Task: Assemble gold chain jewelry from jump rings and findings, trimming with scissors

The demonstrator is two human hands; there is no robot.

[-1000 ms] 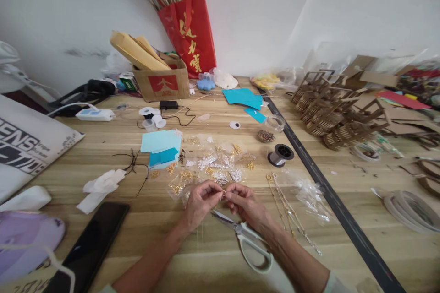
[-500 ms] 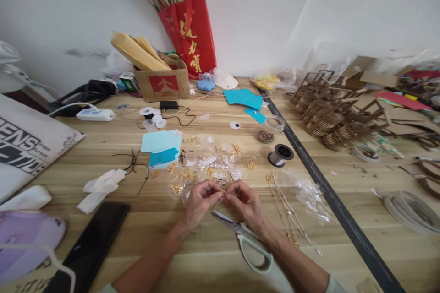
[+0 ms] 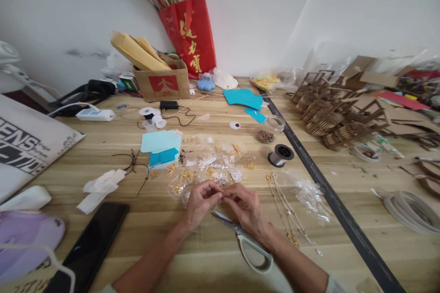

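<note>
My left hand (image 3: 203,201) and my right hand (image 3: 244,203) meet fingertip to fingertip over the wooden table. Both are closed in a pinch around something tiny and gold-coloured, too small to name. Scissors (image 3: 254,252) with pale handles lie partly open just below, their handle beside my right wrist. Beyond my fingertips are small clear bags of gold findings (image 3: 186,175) and silver findings (image 3: 219,177). Gold and silver chains (image 3: 288,206) lie to the right of my right hand, with a spool of thin wire (image 3: 281,154) behind them.
A black phone (image 3: 94,242) and white tissue (image 3: 103,185) lie at the left. Blue paper sheets (image 3: 160,142) are behind the bags. A jar of beads (image 3: 266,136), brown wooden baskets (image 3: 338,114) and coiled strips (image 3: 410,210) stand or lie farther right.
The fingers of my right hand have shifted slightly and curled over more at the pinch. My left hand looks nearly unmoved, and the objects on the table are where they were.
</note>
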